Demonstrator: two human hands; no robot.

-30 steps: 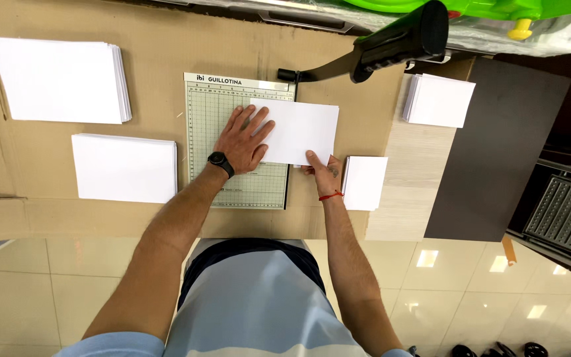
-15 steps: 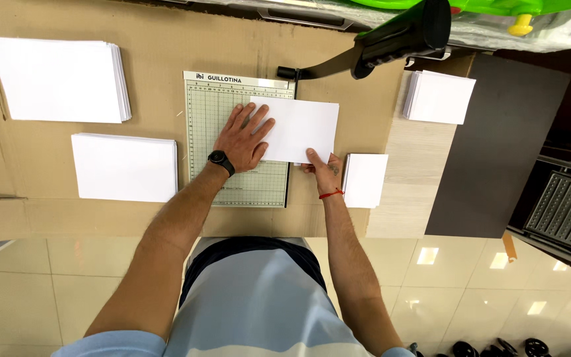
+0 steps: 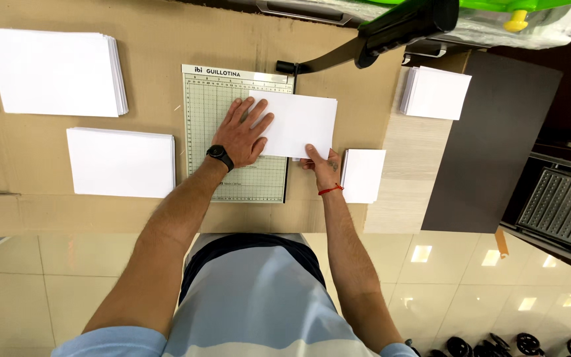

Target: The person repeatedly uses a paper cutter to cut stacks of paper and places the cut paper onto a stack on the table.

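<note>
A: Paper stacks on the brown cardboard-covered desk point(image 3: 153, 39)?

B: Four: two large white stacks point(image 3: 51, 71) point(image 3: 120, 162) at left, two small white stacks point(image 3: 363, 175) point(image 3: 436, 92) at right.

A: Cutter?

B: One green gridded guillotine board point(image 3: 232, 178), black-handled blade arm point(image 3: 391, 30) raised.

A: Hands?

B: Left hand point(image 3: 244, 135) spread flat, pressing the one white sheet point(image 3: 302, 125) onto the board; right hand point(image 3: 322, 166) pinching the sheet's near edge.

Both your forearms reach forward, bare to the elbow. Your left hand point(image 3: 246, 134) lies flat, palm down, with the fingers spread and pointing up and to the right. Your right hand point(image 3: 322, 165) sits lower, its fingers curled and the thumb pinching forward
</note>
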